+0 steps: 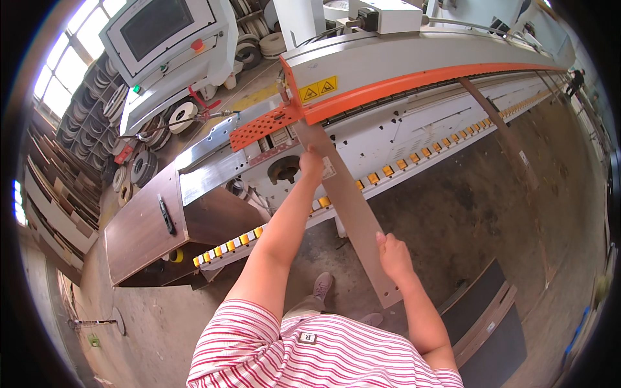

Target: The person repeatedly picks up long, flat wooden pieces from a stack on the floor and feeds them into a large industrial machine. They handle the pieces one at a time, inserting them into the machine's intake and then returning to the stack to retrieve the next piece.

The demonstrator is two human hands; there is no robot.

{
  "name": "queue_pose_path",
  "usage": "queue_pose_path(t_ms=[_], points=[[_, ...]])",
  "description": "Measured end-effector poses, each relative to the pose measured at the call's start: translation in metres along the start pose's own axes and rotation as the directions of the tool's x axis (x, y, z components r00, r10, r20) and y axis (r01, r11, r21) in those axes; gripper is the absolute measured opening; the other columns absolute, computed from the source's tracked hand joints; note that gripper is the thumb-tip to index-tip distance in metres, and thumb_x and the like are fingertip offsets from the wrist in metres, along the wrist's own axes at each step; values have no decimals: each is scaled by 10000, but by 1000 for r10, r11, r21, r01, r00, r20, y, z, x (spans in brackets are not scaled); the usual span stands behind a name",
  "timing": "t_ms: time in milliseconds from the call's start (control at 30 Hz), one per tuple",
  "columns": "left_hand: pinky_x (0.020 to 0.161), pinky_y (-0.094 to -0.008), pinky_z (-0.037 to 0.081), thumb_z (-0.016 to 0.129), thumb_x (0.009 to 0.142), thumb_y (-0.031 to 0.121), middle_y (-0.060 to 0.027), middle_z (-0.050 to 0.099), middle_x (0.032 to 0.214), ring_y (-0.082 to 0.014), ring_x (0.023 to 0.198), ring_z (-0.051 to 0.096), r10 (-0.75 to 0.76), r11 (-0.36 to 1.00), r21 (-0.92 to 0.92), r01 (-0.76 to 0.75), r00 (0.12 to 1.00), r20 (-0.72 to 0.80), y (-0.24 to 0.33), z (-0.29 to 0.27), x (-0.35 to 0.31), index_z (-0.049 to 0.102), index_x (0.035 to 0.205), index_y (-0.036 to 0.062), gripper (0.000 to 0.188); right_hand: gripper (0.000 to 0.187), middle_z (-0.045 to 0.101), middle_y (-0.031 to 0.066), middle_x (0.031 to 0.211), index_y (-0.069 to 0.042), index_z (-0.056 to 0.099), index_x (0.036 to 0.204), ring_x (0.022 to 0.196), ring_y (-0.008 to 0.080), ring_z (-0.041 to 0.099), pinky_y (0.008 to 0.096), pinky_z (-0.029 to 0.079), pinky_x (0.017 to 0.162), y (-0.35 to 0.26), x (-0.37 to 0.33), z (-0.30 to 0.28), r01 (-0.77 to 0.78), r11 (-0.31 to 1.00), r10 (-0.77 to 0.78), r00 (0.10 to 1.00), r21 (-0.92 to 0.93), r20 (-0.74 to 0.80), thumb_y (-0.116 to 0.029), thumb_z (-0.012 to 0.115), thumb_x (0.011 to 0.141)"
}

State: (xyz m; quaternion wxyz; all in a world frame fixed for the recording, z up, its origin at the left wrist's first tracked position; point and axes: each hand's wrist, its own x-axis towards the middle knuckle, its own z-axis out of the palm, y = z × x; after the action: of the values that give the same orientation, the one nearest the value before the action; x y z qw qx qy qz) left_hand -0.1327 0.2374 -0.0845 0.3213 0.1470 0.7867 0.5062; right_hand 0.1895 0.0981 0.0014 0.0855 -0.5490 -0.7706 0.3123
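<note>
A long, narrow brown board [354, 216] slants from the machine's orange-edged beam [388, 81] down toward me, its near end sticking out past the rail. My left hand [311, 167] is closed on the board's left edge close to the machine, the fingers partly hidden. Nearer to me, my right hand [396, 258] grips the right edge, thumb on top and fingers curled at the side. A pale label [328, 168] shows beside the left hand. The far end of the board lies by the orange perforated guard [265, 127].
Yellow rollers [401, 164] line the machine's front rail. Another brown board [498, 119] crosses it farther right. A utility knife [166, 215] lies on a brown cabinet [145, 226] at left. Dark panels [495, 343] lean low at right. A control screen [155, 29] stands far left.
</note>
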Motion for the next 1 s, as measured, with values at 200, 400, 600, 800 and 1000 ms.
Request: queue_pose_path(t_ms=[200,400,600,800,1000], points=[[746,-455,534,378,1027,421,-254,676,1016,-370,897,678,89,995,31,-92,992,90,15,72,25,600,1106,-86,559,442,648,309,883,33,568,954,873,493,627,560,503,778,44,28,-29,16,998,-21,996,-52,-90,-379,423,1023],[814,-447,484,413,975,173,-122,649,998,-285,884,614,756,554,179,-813,581,301,-17,19,9,616,1169,65,301,183,607,144,990,-47,543,994,997,349,576,469,468,842,69,-83,-69,129,990,-119,590,-52,-799,-145,639,874],[981,-397,434,532,1005,132,-182,497,1223,-276,1093,525,743,364,115,-924,363,563,-92,-15,-251,457,1267,-7,306,178,592,154,1021,-46,539,1006,1001,359,586,492,472,829,253,-269,32,-391,858,508,557,332,-657,-133,607,866],[959,-411,474,660,897,188,-255,538,1192,-317,1137,568,-207,369,54,-928,-25,978,-253,-47,-315,421,1300,-12,509,356,589,206,1138,1,560,1121,1114,386,584,467,520,915,381,-420,177,-881,328,942,331,342,-51,-201,638,838],[776,-400,558,641,892,203,-182,661,1014,-296,880,685,-558,296,200,-934,1,830,-284,-62,-265,528,1202,53,362,491,540,223,1203,25,493,1175,1157,397,550,465,495,969,495,-497,219,-882,-33,986,-104,470,-128,-193,722,799]])
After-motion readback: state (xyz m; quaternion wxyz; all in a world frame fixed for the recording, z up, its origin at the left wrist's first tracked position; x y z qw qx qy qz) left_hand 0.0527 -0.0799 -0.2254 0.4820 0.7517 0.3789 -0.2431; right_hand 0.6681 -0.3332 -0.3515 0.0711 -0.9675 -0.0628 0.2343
